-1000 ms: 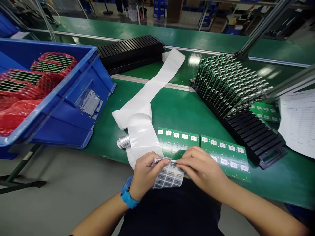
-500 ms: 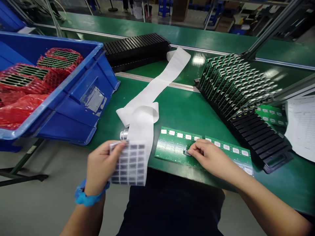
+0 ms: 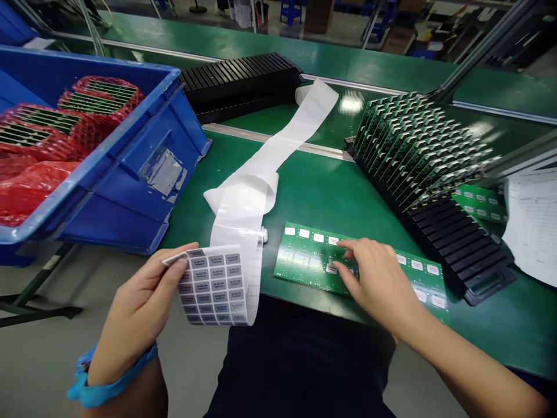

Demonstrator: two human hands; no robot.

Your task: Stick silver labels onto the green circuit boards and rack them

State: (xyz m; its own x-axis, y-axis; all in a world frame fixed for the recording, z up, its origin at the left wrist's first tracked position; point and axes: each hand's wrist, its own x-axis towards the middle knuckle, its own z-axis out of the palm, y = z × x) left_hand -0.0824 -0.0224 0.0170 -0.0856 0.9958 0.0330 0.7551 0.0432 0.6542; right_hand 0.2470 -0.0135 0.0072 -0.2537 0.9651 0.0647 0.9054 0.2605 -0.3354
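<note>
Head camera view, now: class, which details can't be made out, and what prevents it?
All in the head view:
- Label sheet: fine print too small.
- Left circuit board: right end partly hidden by the right hand.
- Printed paper: cut off by the right edge.
- Blue plastic crate: cut off by the left edge.

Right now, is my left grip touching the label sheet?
Touching. The head view shows the left grip pinching the label sheet near its upper left corner, thumb lying across its edge.
</note>
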